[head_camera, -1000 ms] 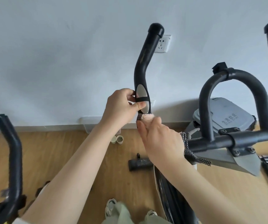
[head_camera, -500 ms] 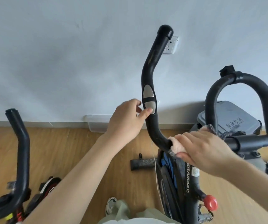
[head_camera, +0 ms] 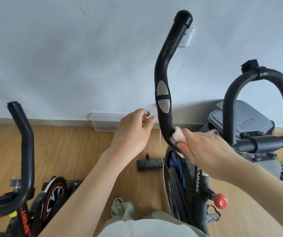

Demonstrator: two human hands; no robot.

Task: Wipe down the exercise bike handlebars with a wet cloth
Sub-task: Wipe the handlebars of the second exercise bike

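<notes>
Centre-left, the left hand [head_camera: 134,132] hangs loose just beside the handlebar [head_camera: 163,74] — fingers slack, holding nothing. Centre frame, the cloth [head_camera: 177,136] sits wrapped on the bar's lower bend, below the silver pads [head_camera: 163,98], and the right hand [head_camera: 205,147] clenches round it. Mid-job, I'd say: whether the upper horn is wiped I cannot tell — the loop bar [head_camera: 274,79] at right likely awaits.

A single head-worn wide-angle camera looks forward and down from close above the handlebar [head_camera: 163,79], toward the wall [head_camera: 69,48] and wooden floor [head_camera: 69,151].
</notes>
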